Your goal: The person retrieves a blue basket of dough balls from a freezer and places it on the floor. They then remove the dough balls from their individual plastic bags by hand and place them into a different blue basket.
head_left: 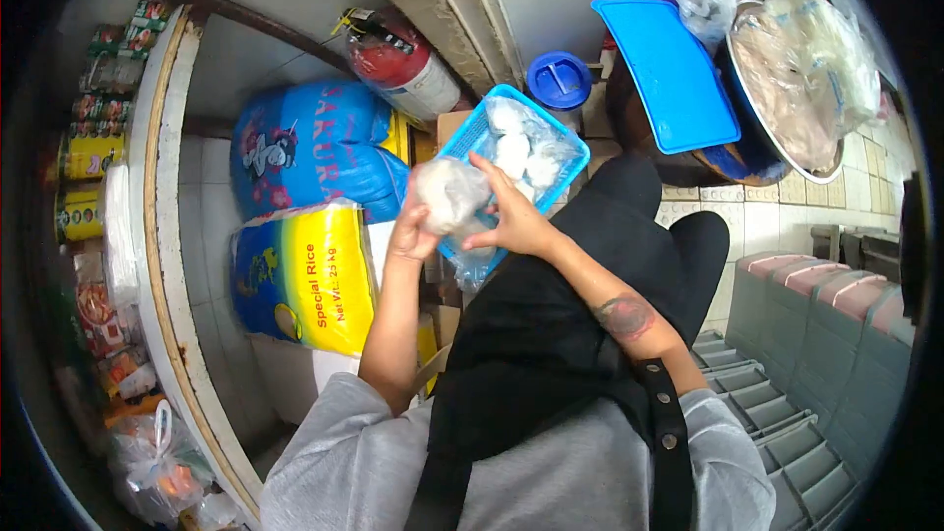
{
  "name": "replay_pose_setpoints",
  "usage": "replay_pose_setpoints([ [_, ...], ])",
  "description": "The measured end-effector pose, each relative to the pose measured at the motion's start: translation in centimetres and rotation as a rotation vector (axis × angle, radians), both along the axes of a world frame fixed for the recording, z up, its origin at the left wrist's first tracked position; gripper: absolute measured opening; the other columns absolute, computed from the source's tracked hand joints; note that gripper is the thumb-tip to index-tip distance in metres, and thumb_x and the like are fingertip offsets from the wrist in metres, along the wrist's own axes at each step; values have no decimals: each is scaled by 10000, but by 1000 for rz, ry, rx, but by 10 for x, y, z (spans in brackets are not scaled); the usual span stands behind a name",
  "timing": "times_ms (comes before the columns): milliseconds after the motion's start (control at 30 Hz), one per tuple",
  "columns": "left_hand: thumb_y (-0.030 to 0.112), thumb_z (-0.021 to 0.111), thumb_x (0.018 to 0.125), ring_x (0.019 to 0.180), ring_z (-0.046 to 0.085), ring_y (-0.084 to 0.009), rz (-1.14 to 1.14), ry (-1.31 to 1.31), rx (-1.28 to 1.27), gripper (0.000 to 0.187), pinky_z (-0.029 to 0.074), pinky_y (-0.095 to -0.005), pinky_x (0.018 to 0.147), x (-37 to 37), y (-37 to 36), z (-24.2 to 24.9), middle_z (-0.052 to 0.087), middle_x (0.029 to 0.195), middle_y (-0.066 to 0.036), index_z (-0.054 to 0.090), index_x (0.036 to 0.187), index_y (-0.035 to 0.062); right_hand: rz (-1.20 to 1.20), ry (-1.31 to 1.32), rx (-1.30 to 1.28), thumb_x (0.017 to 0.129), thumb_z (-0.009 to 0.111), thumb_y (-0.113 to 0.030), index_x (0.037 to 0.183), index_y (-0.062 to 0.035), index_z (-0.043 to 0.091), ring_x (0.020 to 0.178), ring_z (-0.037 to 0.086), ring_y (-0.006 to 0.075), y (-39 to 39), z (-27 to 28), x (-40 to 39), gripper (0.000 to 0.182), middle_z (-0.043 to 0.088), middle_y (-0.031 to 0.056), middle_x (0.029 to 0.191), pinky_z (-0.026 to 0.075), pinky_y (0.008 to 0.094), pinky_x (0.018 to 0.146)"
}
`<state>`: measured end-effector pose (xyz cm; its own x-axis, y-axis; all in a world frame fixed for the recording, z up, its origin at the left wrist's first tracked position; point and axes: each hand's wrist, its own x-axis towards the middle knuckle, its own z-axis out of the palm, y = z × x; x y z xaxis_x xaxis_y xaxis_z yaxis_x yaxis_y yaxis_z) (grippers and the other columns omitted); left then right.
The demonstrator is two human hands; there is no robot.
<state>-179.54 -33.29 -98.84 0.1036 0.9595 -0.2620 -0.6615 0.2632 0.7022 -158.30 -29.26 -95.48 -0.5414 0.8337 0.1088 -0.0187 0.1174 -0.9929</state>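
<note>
A clear plastic bag with a white lump inside (448,193) is held up between my two hands. My left hand (417,232) supports it from the left and below, fingers curled against its side. My right hand (515,218) is at its right side, thumb and fingers closed around the gathered plastic. Directly beneath is a blue plastic basket (582,155), holding several more white-filled clear bags (512,153). Part of the basket is hidden by my hands and the held bag. What the white filling is, I cannot make out.
On the left are a yellow-blue rice sack (324,280), a blue sack (295,138) and a red fire extinguisher (398,64). A blue-lidded container (559,79) stands beyond the basket. To the right are a blue tray (669,74) and a large bowl (831,169).
</note>
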Motion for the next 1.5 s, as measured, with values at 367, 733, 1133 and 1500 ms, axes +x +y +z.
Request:
replay_pose_setpoints([
  [367, 244, 808, 677, 1189, 489, -309, -199, -39, -109, 986, 457, -447, 956, 69, 6, 15, 451, 1311, -131, 200, 1439, 100, -297, -12, -369, 753, 757, -273, 833, 40, 570, 547, 610, 165, -1, -22, 27, 373, 607, 67, 626, 488, 332, 517],
  [733, 502, 690, 732, 1285, 342, -459, -252, -260, -194, 929, 320, -692, 965, 54, -10, 10, 371, 1401, -197, 248, 1424, 68, -226, 48, -187, 708, 782, -258, 1274, -58, 473, 1119, 504, 272, 5, -32, 29, 675, 365, 229, 1360, 470, 369, 828],
  [1133, 616, 550, 793, 1161, 366, -619, -416, -739, -527, 795, 446, -664, 839, 49, -30, -26, 376, 1348, -293, 345, 1384, 125, -49, 47, -86, 661, 817, -179, 985, -31, 616, 835, 592, 134, 4, -38, 24, 409, 648, 87, 900, 493, 301, 725],
  [1500, 227, 658, 778, 1028, 566, -240, -248, 302, -104, 449, 493, -370, 862, 55, 4, 29, 550, 1095, -105, 486, 1170, 94, -327, 50, -98, 737, 753, -113, 810, 0, 682, 654, 573, 76, 7, -36, 21, 152, 665, 26, 725, 464, 268, 605],
])
